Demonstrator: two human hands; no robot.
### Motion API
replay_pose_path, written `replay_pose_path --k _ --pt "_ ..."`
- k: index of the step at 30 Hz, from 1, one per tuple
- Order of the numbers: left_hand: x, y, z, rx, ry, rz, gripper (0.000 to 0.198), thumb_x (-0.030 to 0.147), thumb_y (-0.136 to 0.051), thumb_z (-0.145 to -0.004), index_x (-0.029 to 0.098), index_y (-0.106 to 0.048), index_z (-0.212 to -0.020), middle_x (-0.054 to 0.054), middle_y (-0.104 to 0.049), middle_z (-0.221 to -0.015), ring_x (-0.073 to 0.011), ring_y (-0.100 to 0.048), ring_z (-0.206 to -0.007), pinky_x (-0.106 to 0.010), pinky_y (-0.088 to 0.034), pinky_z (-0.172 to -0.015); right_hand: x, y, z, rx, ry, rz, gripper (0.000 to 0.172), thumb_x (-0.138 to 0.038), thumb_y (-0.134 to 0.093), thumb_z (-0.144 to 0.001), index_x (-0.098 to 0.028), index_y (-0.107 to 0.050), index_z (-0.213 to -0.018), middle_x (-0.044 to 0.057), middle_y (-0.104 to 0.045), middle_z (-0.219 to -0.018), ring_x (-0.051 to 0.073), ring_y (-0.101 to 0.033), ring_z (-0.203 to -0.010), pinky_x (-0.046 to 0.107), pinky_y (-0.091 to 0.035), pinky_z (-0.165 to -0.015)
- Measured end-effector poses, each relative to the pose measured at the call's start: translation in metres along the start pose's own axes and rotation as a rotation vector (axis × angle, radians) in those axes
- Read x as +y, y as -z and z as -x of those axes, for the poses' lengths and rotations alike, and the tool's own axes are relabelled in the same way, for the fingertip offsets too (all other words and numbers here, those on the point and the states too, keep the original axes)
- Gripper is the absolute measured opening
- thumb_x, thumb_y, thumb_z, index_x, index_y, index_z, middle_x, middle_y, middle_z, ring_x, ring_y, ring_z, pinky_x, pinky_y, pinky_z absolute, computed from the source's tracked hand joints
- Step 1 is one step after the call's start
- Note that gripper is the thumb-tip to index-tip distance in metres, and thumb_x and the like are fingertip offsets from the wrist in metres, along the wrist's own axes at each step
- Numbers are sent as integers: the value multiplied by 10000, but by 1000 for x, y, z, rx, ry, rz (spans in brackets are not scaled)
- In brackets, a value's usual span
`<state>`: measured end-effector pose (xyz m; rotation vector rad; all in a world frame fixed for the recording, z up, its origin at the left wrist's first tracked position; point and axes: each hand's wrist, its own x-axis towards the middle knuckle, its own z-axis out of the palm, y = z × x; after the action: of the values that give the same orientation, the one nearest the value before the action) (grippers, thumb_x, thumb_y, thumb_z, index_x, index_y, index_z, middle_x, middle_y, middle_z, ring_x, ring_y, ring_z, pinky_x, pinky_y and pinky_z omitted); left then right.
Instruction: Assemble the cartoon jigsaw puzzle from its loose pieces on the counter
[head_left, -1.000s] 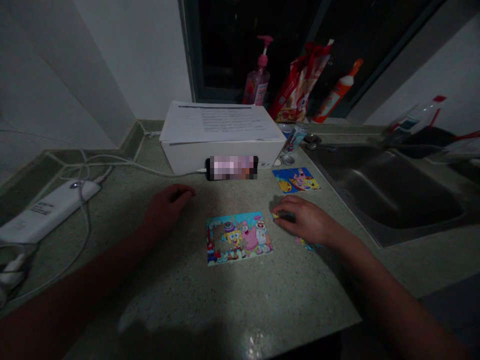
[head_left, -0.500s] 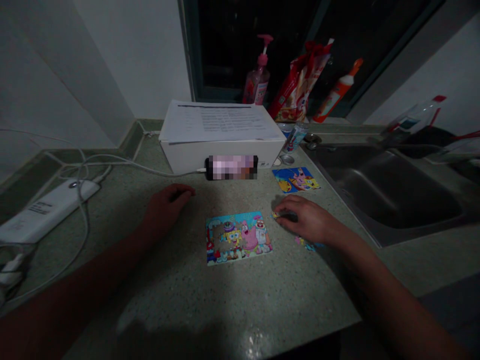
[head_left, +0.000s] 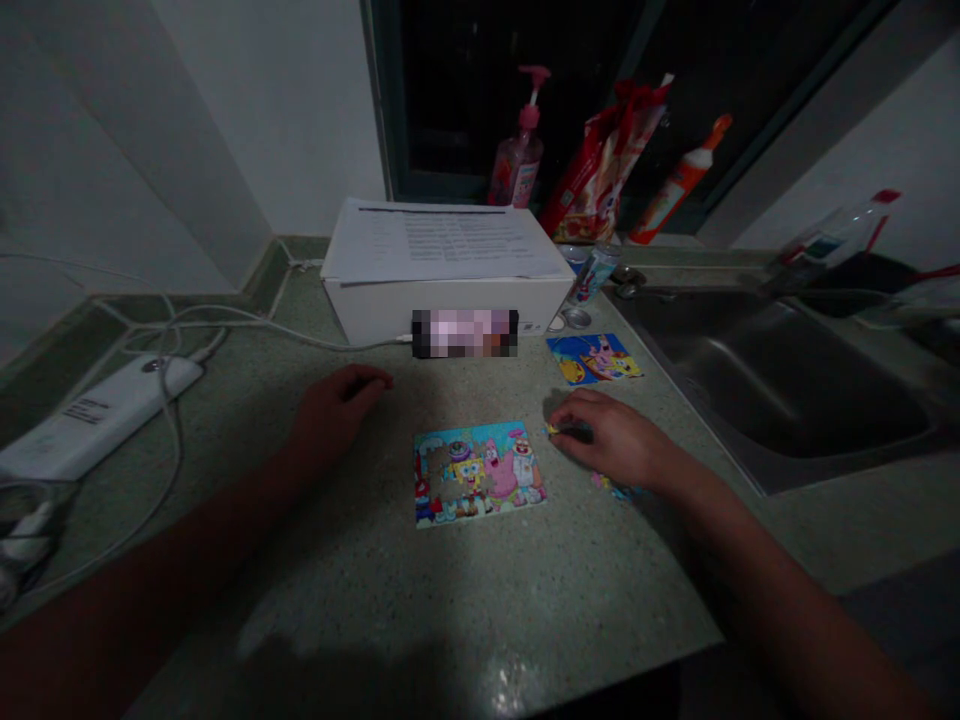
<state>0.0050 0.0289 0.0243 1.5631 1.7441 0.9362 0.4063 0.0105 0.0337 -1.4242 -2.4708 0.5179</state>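
Observation:
A cartoon jigsaw puzzle [head_left: 506, 470], partly put together, lies on the counter between my hands, with gaps in its left and middle parts. My right hand [head_left: 607, 435] is just right of it, thumb and fingers pinched on a small puzzle piece [head_left: 552, 429]. Loose puzzle pieces [head_left: 611, 487] lie partly hidden under that hand's wrist. Left of and above the puzzle, my left hand [head_left: 337, 405] rests with its fingers curled together. A tiny reddish spot shows at its fingertips, too dark to name. Behind my right hand lies a blue cartoon picture card [head_left: 592, 358].
A white box [head_left: 450, 300] with printed paper on top backs the counter; a phone [head_left: 465, 334] on a cable leans against it. A can [head_left: 595, 275] stands beside the box. A metal sink [head_left: 795, 390] is at right, a white power strip [head_left: 97, 420] at left.
The view has shifted very slightly. Both hands keep the same places and grips, and the puzzle looks the same.

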Motion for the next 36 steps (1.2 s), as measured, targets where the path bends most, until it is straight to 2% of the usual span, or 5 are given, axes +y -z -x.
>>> replay_pose_path --k 13,17,22,27,36 --pt "0 0 1 0 -5 4 315 514 -621 -856 281 -799 -971 -51 -860 -1070 -327 -776 -1088 -482 -582 -1063 -6 -1 -2 13 -26 -42 37 -293 -675 -917 -270 -677 -947 56 -745 -947 266 -722 -902 424 -566 -813" --pt "2 1 1 -2 -7 9 281 499 -623 -857 293 -794 -942 -47 -863 -1062 -327 -777 -1080 -470 -590 -1056 -8 0 -2 -37 -50 -129 22 -263 -665 -925 -276 -672 -908 15 -729 -835 213 -683 -753 366 -519 -682" --pt "2 0 1 -3 -4 28 285 496 -634 -852 278 -794 -945 -49 -863 -1074 -326 -773 -1088 -473 -586 -1078 -11 -1 -2 -46 -95 -314 65 -299 -667 -963 -259 -710 -936 11 -728 -796 191 -667 -708 342 -524 -658" --pt "2 0 0 -7 -13 35 273 480 -633 -857 274 -793 -939 -51 -863 -1073 -321 -772 -1079 -470 -585 -1070 -35 -11 -10 5 -134 -532 109 -351 -722 -963 -245 -746 -970 17 -741 -813 180 -672 -723 323 -544 -674" --pt "3 0 1 -11 -21 51 256 430 -635 -876 242 -791 -953 -73 -852 -1056 -311 -775 -1062 -501 -584 -1061 -91 -45 -33 -161 -93 -690 67 -162 -734 -946 -221 -765 -940 -15 -740 -796 142 -665 -712 285 -513 -680"
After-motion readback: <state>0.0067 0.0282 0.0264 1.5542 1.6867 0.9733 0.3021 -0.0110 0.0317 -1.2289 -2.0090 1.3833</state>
